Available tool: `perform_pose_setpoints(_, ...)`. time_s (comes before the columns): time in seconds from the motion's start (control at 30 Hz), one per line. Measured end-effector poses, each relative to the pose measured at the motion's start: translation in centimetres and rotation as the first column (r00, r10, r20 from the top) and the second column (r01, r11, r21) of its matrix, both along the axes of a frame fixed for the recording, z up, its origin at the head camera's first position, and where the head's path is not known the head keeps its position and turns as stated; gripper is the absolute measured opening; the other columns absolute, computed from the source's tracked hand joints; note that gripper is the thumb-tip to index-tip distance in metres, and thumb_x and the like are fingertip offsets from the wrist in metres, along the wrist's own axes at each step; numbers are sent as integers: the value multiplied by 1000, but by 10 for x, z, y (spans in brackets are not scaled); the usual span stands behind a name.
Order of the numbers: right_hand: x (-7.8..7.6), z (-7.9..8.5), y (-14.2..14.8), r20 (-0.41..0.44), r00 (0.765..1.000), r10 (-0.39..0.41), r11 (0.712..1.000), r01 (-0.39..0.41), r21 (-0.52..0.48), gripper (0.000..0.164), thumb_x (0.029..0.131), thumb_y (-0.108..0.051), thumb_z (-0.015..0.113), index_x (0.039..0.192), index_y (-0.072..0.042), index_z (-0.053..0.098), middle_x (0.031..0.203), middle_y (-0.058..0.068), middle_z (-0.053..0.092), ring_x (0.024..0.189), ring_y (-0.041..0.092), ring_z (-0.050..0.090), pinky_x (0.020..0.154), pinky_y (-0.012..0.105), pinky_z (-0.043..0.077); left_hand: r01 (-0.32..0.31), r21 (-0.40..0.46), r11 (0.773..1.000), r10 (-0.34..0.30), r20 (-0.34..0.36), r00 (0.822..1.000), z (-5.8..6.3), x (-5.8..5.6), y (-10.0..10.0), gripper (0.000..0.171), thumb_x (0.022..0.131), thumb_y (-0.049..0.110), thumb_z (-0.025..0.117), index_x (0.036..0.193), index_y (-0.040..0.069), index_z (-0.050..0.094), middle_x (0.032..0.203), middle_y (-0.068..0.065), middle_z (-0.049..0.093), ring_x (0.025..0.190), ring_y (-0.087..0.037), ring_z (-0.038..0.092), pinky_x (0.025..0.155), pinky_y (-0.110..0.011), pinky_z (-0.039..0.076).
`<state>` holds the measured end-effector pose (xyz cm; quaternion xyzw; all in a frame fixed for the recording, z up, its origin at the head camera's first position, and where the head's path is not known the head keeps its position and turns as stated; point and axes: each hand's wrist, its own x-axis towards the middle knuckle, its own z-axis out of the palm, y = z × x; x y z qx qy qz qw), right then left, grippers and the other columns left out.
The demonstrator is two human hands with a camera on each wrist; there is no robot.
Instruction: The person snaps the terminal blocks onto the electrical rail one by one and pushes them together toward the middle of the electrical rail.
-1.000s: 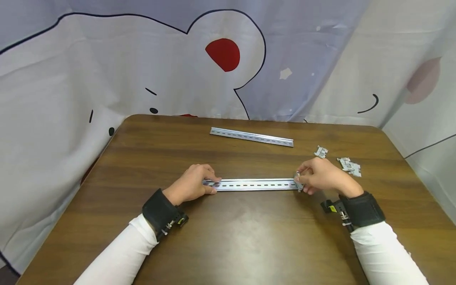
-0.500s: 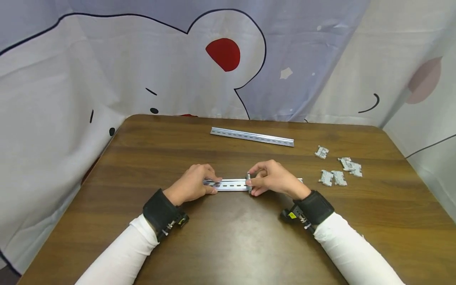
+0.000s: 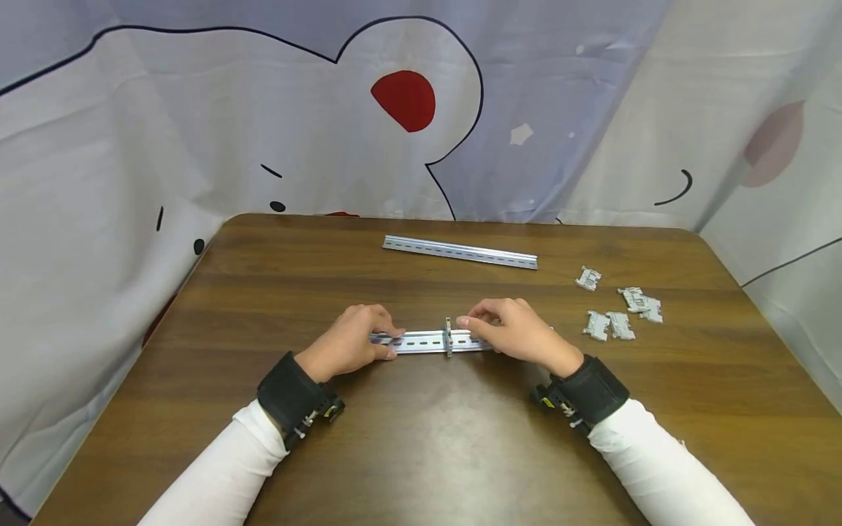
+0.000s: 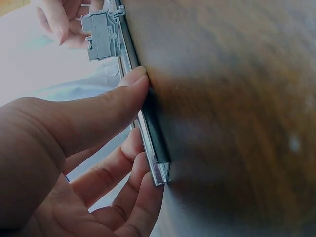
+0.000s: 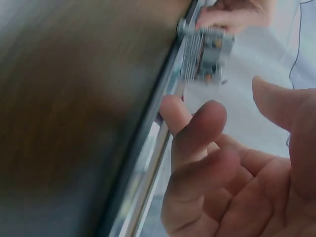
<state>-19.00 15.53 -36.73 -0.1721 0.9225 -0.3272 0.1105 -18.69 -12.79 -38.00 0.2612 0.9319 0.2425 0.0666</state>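
Place: indoor work corner; home or workshop, cannot be told. Table, brown wood-grain, rounded far corners. Cloth, pale, hung behind and to the right (cartoon print, homely rather than industrial). Workshop side: two slotted metal rails, small grey modules.

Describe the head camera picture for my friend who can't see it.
A person's left hand grips a slotted metal rail on a wooden table; the right hand is beside a thin block standing across that rail. A second rail lies farther back, with five loose blocks to the right.
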Motion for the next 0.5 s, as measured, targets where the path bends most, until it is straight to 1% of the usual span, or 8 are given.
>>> perform_pose_setpoints(0.1,-1,3,22,-33,997,-64,996,66,68,41,97,-50,53,105,-15,73,81,3,78,65,16,67,60,28,50,2,3,1000,-2,3,1000,0,0,0,33,79,18,82,112,12,77,108,-7,71,103,-25,64,87,-42,50)
perform_pose_setpoints(0.17,-5,2,41,-65,992,-111,987,118,109,46,98,-51,50,105,-13,74,80,4,78,70,17,68,63,29,49,6,11,1000,-6,-1,1000,0,-1,0,33,79,17,82,111,12,77,106,-6,71,100,-25,65,85,-41,51)
perform_pose_setpoints(0.23,-10,0,63,-99,983,-152,975,166,147,50,100,-50,46,108,-9,73,85,9,77,78,23,68,68,34,49,7,17,1000,-7,-6,1000,0,-1,0,32,79,17,83,110,11,78,104,-6,71,99,-24,65,83,-40,51)
perform_pose_setpoints(0.27,-13,-2,74,-125,979,-160,970,180,164,50,101,-47,45,108,-6,72,89,12,76,80,26,67,70,37,49,7,20,1000,-7,-7,1000,0,-1,-1,32,79,17,83,110,11,78,104,-6,71,98,-24,65,83,-40,51)
perform_pose_setpoints(0.33,-18,-4,94,-170,972,-165,961,197,193,47,104,-39,42,112,-2,71,99,19,75,91,33,66,75,43,49,10,23,1000,-10,-10,1000,0,-1,-1,32,78,17,83,109,11,78,103,-6,71,98,-24,65,83,-40,51)
perform_pose_setpoints(0.4,-22,-3,111,-213,965,-150,952,200,234,44,106,-31,39,115,0,70,106,22,73,100,39,65,79,47,48,9,24,1000,-9,-11,1000,-1,-1,-1,32,78,17,83,109,11,78,102,-5,72,98,-24,66,83,-39,51)
perform_pose_setpoints(0.47,-23,1,125,-214,965,-151,939,208,273,41,107,-24,37,115,1,69,98,24,72,93,42,63,74,48,45,11,27,1000,-11,-12,1000,-1,-1,-1,32,78,17,83,109,10,78,102,-6,72,97,-24,66,83,-39,51)
perform_pose_setpoints(0.5,-22,4,131,-212,964,-159,929,219,298,41,107,-24,37,114,0,69,96,23,72,94,44,62,73,50,44,13,28,1000,-12,-13,1000,-2,-1,0,33,78,17,83,110,11,78,102,-6,72,97,-23,66,82,-39,51)
